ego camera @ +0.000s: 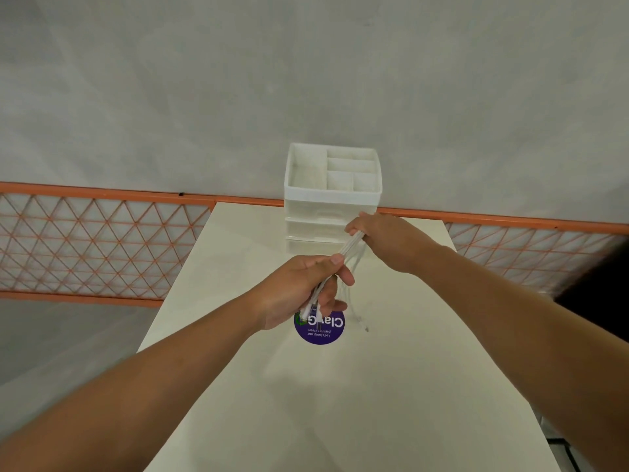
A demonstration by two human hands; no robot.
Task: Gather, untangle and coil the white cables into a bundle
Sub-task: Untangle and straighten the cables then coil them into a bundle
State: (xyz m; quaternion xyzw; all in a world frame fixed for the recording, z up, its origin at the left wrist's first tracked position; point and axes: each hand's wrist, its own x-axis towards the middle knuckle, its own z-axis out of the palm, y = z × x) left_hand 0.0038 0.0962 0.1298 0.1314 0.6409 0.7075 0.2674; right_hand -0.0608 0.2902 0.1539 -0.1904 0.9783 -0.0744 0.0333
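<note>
The cables (350, 248) are stretched taut above the bench (340, 386), long axis running near-left to far-right. The left hand (299, 287) has its grip clenched on the near end, the right hand (384, 236) pinches the far end. Strand count unclear; one plug (366, 328) dangles. One organiser (332, 199), one sticker (321, 332).

Legible text: one item only, a round purple sticker (320, 330) on the worktop (340, 386).
White lettering, upside down from this view: "Cla…G…" partly covered by the left hand (299, 287); smaller line below, "Let's keep our…clean".
</note>
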